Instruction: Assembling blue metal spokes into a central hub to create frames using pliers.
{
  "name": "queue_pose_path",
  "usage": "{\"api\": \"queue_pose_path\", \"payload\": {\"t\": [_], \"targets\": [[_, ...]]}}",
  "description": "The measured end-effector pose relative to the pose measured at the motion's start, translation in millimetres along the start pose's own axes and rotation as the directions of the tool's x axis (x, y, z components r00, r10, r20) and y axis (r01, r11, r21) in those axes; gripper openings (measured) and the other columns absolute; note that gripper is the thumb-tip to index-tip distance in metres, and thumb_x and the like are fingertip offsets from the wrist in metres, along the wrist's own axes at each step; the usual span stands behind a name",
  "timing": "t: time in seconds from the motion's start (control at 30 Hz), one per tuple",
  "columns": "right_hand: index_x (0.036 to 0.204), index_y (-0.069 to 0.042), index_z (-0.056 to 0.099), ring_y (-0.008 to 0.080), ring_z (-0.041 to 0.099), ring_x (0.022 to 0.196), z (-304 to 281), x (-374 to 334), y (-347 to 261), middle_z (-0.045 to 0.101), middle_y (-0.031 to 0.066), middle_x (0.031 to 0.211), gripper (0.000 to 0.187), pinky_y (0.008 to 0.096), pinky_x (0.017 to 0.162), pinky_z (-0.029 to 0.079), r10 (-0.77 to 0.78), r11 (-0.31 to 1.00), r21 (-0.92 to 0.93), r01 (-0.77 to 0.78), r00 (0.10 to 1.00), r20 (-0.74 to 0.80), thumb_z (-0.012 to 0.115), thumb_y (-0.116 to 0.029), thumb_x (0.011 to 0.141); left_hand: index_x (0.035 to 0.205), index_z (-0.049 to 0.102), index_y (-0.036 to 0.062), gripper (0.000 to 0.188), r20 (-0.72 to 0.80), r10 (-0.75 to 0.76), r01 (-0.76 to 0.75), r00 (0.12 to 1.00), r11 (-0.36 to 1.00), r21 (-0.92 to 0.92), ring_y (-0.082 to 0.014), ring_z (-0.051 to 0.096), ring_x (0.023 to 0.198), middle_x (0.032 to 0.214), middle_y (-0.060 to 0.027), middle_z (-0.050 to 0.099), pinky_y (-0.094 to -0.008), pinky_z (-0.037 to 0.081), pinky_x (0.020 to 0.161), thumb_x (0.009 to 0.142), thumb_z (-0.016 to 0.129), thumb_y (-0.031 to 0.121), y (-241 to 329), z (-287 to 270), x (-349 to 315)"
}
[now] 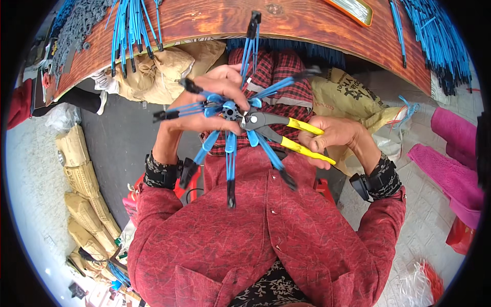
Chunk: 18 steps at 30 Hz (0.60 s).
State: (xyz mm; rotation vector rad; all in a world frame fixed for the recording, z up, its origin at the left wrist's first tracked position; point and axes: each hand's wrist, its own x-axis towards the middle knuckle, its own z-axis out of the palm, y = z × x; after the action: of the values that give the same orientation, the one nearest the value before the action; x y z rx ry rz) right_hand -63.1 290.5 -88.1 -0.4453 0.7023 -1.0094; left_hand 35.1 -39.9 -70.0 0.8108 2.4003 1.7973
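In front of my chest my left hand (209,105) grips a round black hub (230,110) with several blue rods (231,163) fanning out from it. The rods end in black tips, and some carry light blue clips near the hub. My right hand (332,135) is wrapped round the yellow handles of a pair of pliers (268,121). The handles stand apart, and the grey jaws are at the hub's right edge beside my left thumb. What exactly lies between the jaws is too small to make out.
A brown wooden table (215,20) curves across the far side, with bundles of blue rods (134,25) on it and an orange-rimmed tray (355,10). Sacks (158,77) lie beneath it. Pink cloths (445,171) are at the right, stacked brown sacks (82,176) at the left. Another person's leg (76,94) shows far left.
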Motion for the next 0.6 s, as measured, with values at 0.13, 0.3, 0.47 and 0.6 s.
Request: {"api": "queue_pose_path", "payload": {"t": [0.13, 0.3, 0.47, 0.6], "targets": [[0.079, -0.002, 0.06, 0.02, 0.071, 0.061, -1, -1, 3, 0.069, 0.0145, 0.076, 0.044, 0.0315, 0.053, 0.058, 0.034, 0.999, 0.012, -0.034, 0.999, 0.001, 0.07, -0.042, 0.095, 0.099, 0.078, 0.0199, 0.05, -0.109, 0.104, -0.044, 0.989, 0.89, 0.454, -0.0232, 0.056, 0.108, 0.115, 0.0042, 0.071, -0.0503, 0.027, 0.121, 0.058, 0.093, 0.044, 19, 3, 1], [0.08, -0.002, 0.06, 0.0199, 0.071, 0.061, -4, 2, 3, 0.07, 0.0145, 0.076, 0.043, 0.0312, 0.052, 0.058, 0.017, 1.0, -0.007, -0.018, 1.0, -0.02, 0.07, -0.042, 0.095, 0.099, 0.078, 0.0195, 0.048, -0.225, 0.199, -0.005, 0.954, 0.76, 0.649, -0.0208, 0.059, 0.105, 0.106, 0.0052, 0.073, -0.0497, 0.033, 0.119, 0.061, 0.091, 0.045, 31, 9, -2], [0.078, -0.004, 0.059, 0.0203, 0.071, 0.06, -6, 7, 1, 0.071, 0.0145, 0.075, 0.045, 0.0313, 0.053, 0.059, -0.006, 1.0, 0.024, 0.007, 1.0, -0.003, 0.067, -0.045, 0.096, 0.101, 0.077, 0.0143, 0.041, -0.242, -0.03, 0.108, 0.97, 0.942, 0.317, -0.0252, 0.068, 0.104, 0.099, -0.0006, 0.076, -0.0438, 0.047, 0.108, 0.068, 0.089, 0.035, 16, 18, -16], [0.074, -0.005, 0.053, 0.0238, 0.068, 0.06, -2, 10, -4, 0.067, 0.0157, 0.071, 0.048, 0.035, 0.051, 0.055, -0.002, 1.0, 0.021, 0.003, 0.998, -0.055, 0.071, -0.046, 0.093, 0.105, 0.076, 0.01, 0.044, -0.208, -0.059, 0.07, 0.976, 0.996, 0.046, -0.027, 0.068, 0.111, 0.108, -0.0071, 0.076, -0.0441, 0.046, 0.107, 0.067, 0.091, 0.023, 4, 8, -13]]}}
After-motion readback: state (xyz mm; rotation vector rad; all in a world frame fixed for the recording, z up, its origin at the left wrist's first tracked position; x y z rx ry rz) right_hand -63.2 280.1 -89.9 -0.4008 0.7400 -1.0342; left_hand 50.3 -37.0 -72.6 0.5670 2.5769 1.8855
